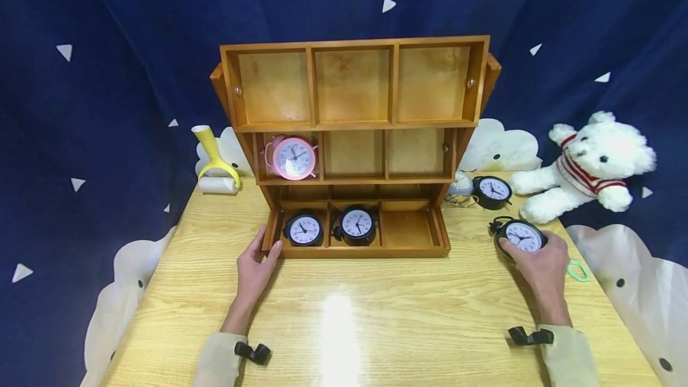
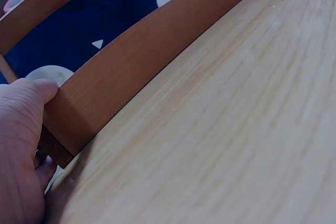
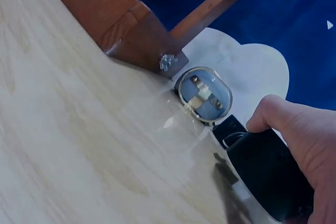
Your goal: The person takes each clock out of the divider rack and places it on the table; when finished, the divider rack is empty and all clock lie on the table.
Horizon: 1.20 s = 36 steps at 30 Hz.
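Observation:
My right hand (image 1: 544,258) grips a black alarm clock (image 1: 524,236) at the right of the table, its white dial facing up. In the right wrist view, the thumb lies on the dark body of that clock (image 3: 268,174). At the other side, my left hand (image 1: 256,267) holds the front left corner of a wooden shelf (image 1: 355,252). The left wrist view shows its thumb over the front board (image 2: 113,82) and fingers round the end. Two black alarm clocks, one left (image 1: 304,230) and one middle (image 1: 357,225), stand in the bottom row. A pink alarm clock (image 1: 294,158) occupies the middle row's left compartment.
Another black alarm clock (image 1: 491,192) stands right of the shelf, beside a clear glass-like item (image 1: 460,191). A white teddy bear (image 1: 591,166) sits at the right edge. Near my right hand lies a green ring-shaped item (image 1: 578,271). A yellow-handled roller (image 1: 217,166) stands back left.

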Tool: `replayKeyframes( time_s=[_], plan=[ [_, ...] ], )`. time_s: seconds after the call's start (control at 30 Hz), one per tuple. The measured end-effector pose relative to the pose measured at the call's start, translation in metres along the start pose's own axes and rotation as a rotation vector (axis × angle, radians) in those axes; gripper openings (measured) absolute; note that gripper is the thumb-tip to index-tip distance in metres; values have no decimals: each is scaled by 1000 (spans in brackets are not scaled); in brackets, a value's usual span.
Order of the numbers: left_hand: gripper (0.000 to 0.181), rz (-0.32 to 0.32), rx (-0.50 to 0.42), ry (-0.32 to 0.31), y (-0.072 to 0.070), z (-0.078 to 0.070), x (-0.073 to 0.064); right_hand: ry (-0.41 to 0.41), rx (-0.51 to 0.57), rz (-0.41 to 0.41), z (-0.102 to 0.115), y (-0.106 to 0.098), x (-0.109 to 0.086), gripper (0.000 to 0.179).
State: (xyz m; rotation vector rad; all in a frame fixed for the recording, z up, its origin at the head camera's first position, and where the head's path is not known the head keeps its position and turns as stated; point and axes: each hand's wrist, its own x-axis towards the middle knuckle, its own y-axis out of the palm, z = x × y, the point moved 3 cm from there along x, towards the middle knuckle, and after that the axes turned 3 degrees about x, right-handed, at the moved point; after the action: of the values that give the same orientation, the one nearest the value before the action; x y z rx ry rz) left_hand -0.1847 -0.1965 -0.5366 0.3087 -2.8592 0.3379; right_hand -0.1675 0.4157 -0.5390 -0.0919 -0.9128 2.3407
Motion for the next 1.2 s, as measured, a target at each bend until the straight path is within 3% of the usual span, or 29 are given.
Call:
replayKeyframes(
  time_s=[0.37,0.83,1.2],
  plan=[
    [60,3,6,-19,0,-1,-1,-27,-34,-12,-15,1,7,86],
    [60,5,12,-16,0,-1,1,-18,-74,-18,-20,-15,12,77],
    [60,1,8,-17,0,2,0,17,-80,43,-22,-20,14,100]
  ],
)
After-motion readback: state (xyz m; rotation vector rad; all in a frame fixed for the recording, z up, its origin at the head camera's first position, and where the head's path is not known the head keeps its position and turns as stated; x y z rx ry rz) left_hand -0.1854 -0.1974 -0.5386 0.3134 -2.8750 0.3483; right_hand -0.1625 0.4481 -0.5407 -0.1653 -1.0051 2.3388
